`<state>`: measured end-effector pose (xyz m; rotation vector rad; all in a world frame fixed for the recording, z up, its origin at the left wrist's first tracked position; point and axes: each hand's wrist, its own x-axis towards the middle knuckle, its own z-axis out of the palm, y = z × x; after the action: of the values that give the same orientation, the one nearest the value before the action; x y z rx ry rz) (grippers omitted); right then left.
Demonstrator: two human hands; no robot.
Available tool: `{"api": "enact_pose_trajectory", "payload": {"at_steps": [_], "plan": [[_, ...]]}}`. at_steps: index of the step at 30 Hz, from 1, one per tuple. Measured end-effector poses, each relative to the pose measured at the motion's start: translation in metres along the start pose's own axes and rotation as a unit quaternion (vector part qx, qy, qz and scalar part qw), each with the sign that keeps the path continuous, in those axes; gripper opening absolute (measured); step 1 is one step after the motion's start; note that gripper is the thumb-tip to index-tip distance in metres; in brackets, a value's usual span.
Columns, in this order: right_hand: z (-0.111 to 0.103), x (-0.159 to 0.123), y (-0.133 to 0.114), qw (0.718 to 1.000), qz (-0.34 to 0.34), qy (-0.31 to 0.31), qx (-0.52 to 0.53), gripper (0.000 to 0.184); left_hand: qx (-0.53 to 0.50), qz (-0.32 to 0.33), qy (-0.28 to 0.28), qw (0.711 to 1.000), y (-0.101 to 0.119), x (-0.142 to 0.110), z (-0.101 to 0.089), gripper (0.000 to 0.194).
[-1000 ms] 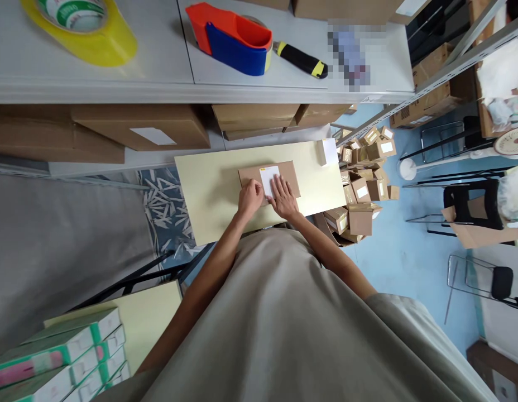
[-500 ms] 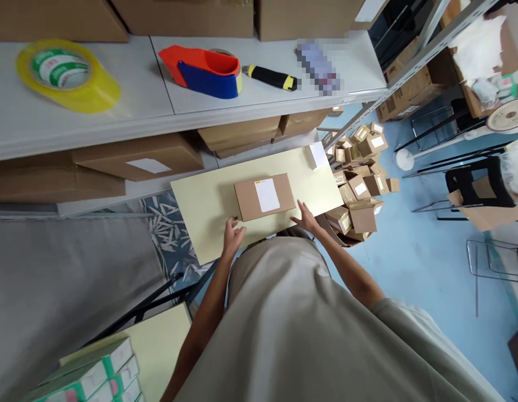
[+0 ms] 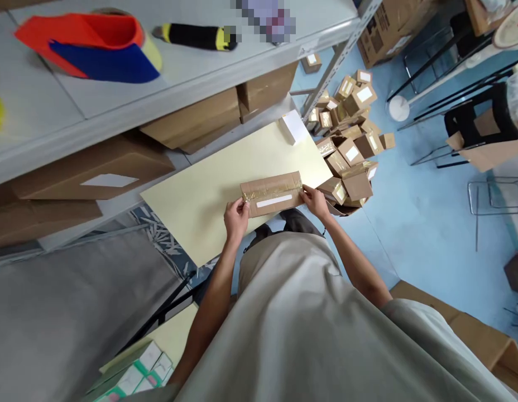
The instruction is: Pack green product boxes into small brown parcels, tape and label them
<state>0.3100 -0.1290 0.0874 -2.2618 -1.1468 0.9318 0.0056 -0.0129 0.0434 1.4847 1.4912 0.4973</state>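
A brown cardboard box (image 3: 279, 190) is tilted up at the front edge of the pale yellow table (image 3: 192, 206). Clear tape runs along its taped side, and the white label shows only as a thin strip on the side toward me. My left hand (image 3: 236, 219) grips the box's left end, thumb against the corner. At the right end, my right hand (image 3: 315, 202) pinches the opposite corner. The undersides of the fingers are hidden.
A white small box (image 3: 293, 127) stands at the table's far right corner. Above, a grey shelf (image 3: 116, 106) carries a red-and-blue tape dispenser (image 3: 104, 47) and a black-and-yellow utility knife (image 3: 196, 36). Several labelled cartons (image 3: 351, 151) are heaped on the right.
Both hands have closed on the box, which lay flat with its label up; it is now tilted, showing the taped side. My view has shifted to the right.
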Motion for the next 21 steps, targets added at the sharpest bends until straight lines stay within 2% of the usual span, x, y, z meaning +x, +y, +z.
{"api": "enact_pose_trajectory", "payload": {"at_steps": [3, 6, 8, 12, 14, 16, 18, 21], "plan": [[-0.001, -0.004, 0.023, 0.998, 0.015, -0.035, 0.045, 0.040, 0.001, -0.049, -0.015, 0.999, 0.003, -0.003, 0.019, 0.033], [0.003, 0.002, 0.041, 0.991, 0.042, -0.040, 0.119, 0.056, -0.032, -0.099, 0.015, 0.994, 0.004, -0.010, 0.025, 0.045], [0.006, 0.011, 0.049, 0.987, 0.054, -0.041, 0.145, 0.064, -0.036, -0.123, 0.034, 0.991, 0.008, -0.012, 0.026, 0.043], [0.000, 0.032, 0.059, 0.978, -0.022, -0.132, 0.161, 0.048, 0.018, -0.115, 0.047, 0.992, 0.030, -0.011, 0.034, 0.029], [-0.014, 0.043, 0.067, 0.977, -0.055, -0.156, 0.135, 0.043, 0.055, -0.094, 0.077, 0.991, 0.051, -0.006, 0.047, 0.033], [-0.037, 0.055, 0.081, 0.980, -0.059, -0.147, 0.119, 0.043, 0.074, -0.066, 0.103, 0.990, 0.077, 0.002, 0.068, 0.039], [-0.067, 0.066, 0.102, 0.983, -0.042, -0.119, 0.132, 0.043, 0.079, -0.037, 0.107, 0.990, 0.109, 0.010, 0.098, 0.046], [-0.118, 0.076, 0.144, 0.982, -0.009, -0.049, 0.182, 0.043, 0.077, 0.001, 0.075, 0.994, 0.161, 0.020, 0.158, 0.052]]}}
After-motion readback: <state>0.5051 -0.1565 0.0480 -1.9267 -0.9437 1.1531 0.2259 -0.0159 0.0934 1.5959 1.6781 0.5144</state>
